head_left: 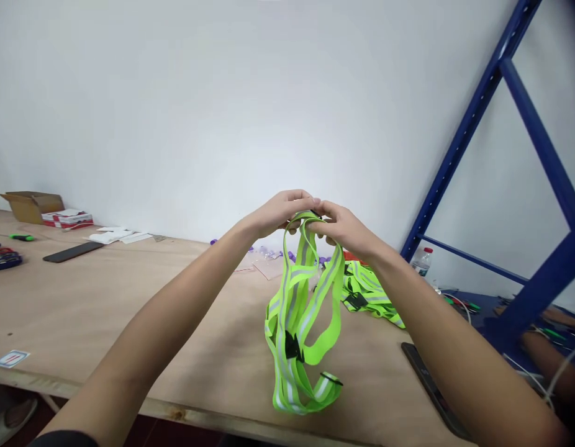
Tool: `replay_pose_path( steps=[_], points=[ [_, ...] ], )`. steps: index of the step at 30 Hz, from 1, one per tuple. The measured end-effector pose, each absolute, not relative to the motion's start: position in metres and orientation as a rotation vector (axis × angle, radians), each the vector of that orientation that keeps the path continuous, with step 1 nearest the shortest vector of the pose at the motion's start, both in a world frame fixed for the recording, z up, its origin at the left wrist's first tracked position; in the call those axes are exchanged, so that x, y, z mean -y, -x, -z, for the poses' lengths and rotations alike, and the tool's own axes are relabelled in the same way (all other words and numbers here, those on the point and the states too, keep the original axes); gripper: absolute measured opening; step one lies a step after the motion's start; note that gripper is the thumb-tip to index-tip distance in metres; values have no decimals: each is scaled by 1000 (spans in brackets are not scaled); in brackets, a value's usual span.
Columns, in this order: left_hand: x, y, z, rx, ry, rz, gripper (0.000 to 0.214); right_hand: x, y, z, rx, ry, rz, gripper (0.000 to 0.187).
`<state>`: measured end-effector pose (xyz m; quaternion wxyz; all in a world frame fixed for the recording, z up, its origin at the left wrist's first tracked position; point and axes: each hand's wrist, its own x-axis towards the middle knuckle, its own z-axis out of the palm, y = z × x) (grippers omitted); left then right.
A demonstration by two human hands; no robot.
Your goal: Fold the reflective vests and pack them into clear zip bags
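Your two hands meet over the table [213,347], near the middle of the view. Your left hand [287,212] is nearly closed, its fingers curled on the top of the lime straps [291,304]; your right hand [344,228] is likewise curled, pinching them just beside it. The straps hang below your hands in loose loops, with a black buckle [293,346] partway down; whether the lowest loop touches the table cannot be told. Behind your right forearm lies a second strap pile [371,288]. Nearer you, a phone [430,385] lies partly hidden by that arm.
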<state>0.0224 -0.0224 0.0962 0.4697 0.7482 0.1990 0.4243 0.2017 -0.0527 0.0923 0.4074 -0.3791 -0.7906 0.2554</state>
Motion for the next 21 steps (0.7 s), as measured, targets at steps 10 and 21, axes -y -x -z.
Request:
replay_pose_path(
  steps=[10,21],
  points=[
    [40,-20,-82,-1049,-2141,-1240,22,36,-180,-63,1799,865,-895,36],
    [104,-32,-32,-1254,-2420,-1027,21,30,-167,-55,1647,1030,-213,22]
  ],
)
